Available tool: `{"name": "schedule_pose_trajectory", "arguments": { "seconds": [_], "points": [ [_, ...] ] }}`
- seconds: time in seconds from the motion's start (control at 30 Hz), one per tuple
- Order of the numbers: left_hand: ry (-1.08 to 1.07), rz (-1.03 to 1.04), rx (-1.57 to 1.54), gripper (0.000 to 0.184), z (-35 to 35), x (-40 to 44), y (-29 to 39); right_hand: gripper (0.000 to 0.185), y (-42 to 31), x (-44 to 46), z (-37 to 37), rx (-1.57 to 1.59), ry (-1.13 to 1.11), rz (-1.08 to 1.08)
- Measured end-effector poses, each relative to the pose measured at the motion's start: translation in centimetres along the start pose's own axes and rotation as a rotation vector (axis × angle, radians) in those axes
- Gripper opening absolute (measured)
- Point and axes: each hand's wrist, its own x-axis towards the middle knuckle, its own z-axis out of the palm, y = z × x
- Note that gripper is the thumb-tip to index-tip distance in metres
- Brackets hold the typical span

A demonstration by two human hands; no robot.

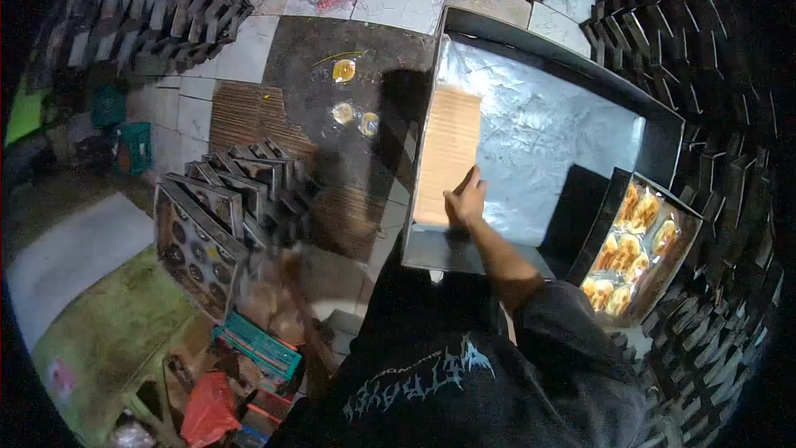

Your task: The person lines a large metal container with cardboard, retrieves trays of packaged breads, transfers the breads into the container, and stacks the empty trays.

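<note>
A large rectangular metal box (531,149) with a shiny silver lining stands in front of me. Along its left side lies a strip of corrugated cardboard (448,149). My right hand (469,201) grips the lower right edge of this cardboard, the thumb over its face and the other fingers by its edge. My left hand (290,267) is low on the left, dim and smeared by motion, beside a stack of metal trays (199,253) with round hollows. Whether it holds anything does not show.
A tray of plastic-wrapped round baked goods (628,253) leans at the box's right corner. Dark stacked metal racks (688,58) line the right. Several wrapped pieces (344,71) lie on the floor. A green crate (257,347) and red plastic bag (210,406) sit lower left.
</note>
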Motion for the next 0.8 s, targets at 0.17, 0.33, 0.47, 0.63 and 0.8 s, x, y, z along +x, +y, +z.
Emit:
{"name": "schedule_pose_trajectory", "arguments": {
  "seconds": [0.17, 0.33, 0.47, 0.63, 0.8],
  "points": [
    [0.072, 0.289, -0.069, 0.045, 2.1, -0.8, 9.6, 0.077, 5.8, -2.6, 0.6, 0.015, -0.275, -0.275],
    [0.023, 0.924, 0.234, 0.035, 13.8, -11.7, 25.8, 0.058, 4.7, -1.7, -1.4, 0.016, -0.44, -0.268],
    [-0.189, 1.426, 1.191, 0.05, 28.6, -20.8, 36.9, 0.057, 0.5, 1.1, -14.7, 1.321, -0.418, 0.371],
    [-0.652, 1.817, 1.546, 0.062, 47.7, -21.1, 40.0, 0.054, 0.0, 1.2, -23.2, 1.435, -0.226, 0.151],
    [-0.317, 2.153, 1.411, 0.054, 59.1, -18.2, 34.7, 0.045, 3.5, 7.0, -19.0, 1.727, 0.168, 0.197]
  ]
}}
